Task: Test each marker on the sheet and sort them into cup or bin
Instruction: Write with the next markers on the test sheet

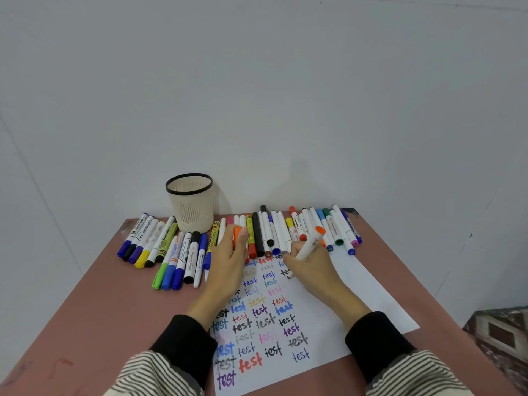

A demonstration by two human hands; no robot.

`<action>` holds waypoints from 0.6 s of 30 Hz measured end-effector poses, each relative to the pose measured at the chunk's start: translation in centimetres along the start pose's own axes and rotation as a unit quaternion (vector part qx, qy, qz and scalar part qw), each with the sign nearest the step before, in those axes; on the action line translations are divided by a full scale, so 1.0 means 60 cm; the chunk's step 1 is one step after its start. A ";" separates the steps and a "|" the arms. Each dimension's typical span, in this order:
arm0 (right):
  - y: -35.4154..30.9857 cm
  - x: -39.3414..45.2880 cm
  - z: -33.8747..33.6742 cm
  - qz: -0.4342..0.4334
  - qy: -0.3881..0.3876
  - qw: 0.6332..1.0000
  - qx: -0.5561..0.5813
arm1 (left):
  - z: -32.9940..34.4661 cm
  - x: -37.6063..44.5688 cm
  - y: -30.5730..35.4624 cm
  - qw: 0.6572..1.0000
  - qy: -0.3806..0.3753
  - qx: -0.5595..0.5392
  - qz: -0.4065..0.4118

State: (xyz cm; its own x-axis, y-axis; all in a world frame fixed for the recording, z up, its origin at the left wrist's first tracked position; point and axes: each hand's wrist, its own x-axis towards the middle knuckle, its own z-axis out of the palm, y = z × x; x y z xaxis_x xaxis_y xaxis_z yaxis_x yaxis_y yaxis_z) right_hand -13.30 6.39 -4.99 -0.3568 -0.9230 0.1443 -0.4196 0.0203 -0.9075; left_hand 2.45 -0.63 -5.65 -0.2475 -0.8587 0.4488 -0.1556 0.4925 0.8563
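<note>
Your striped cuffs point(160, 364) are cut off by the lower edge, and both forearms cover parts of the sheet point(357, 284), hiding several "test" words. Over the sheet's far end, your right hand point(310, 270) grips a white marker point(310, 244) whose tip is hidden behind the fingers, while your left hand point(228, 261) pinches its orange cap point(237, 234). Beyond the sheet lies the marker row point(274, 230), with the cup point(192, 202) to its left.
</note>
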 end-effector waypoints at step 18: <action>0.005 0.000 0.005 -0.019 0.022 1.000 -0.011 | 0.000 0.002 -0.011 1.000 0.001 0.012 -0.006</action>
State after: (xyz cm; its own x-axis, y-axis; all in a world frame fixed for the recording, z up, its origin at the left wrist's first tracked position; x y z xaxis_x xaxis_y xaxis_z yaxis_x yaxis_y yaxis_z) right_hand -13.19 6.28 -5.35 -0.3767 -0.9053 0.1963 -0.4521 -0.0053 -0.8919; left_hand 2.52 -1.08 -6.15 -0.2443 -0.8650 0.4383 -0.1821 0.4849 0.8554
